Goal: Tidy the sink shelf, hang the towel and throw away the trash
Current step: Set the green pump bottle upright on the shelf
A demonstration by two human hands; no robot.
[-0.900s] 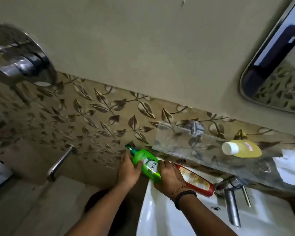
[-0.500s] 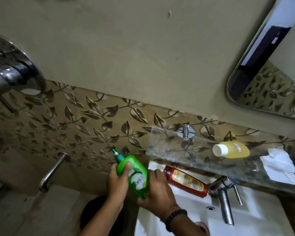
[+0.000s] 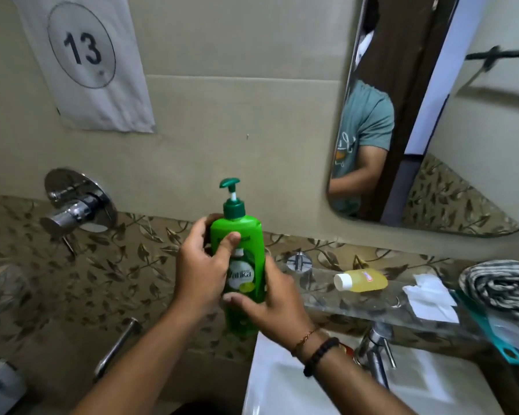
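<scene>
Bottle in green plastic, the green pump bottle [image 3: 242,265], stood upright at the centre of the frame, held between both hands in front of the wall and above the left edge of the white sink [image 3: 282,381]. The left hand [image 3: 203,275] wrapped around it from the left, thumb pressed across the front just above the label and fingers curled behind the shoulder. The right hand [image 3: 271,307] gripped the lower half from the right, its thumb lying across the front under the label. Both hands were closed on the bottle, the left one higher than the right. The pump head pointed toward the right of the frame.

To the right of the hands, the glass shelf [image 3: 366,307] ran toward the right edge of the frame. A yellow bottle [image 3: 361,281] with a white cap lay on its side on it, well apart from the green one. Farther right on the shelf lay a crumpled white tissue [image 3: 432,298], then a striped towel [image 3: 501,287] bunched at the right edge. A teal handle [image 3: 492,333] slanted down below the towel. The chrome tap [image 3: 372,351] stood under the shelf at lower right, with a sliver of something red beside the right wrist. A paper sheet marked 13 [image 3: 84,55] hung at the upper left, and a mirror [image 3: 438,115] filled the upper right.
</scene>
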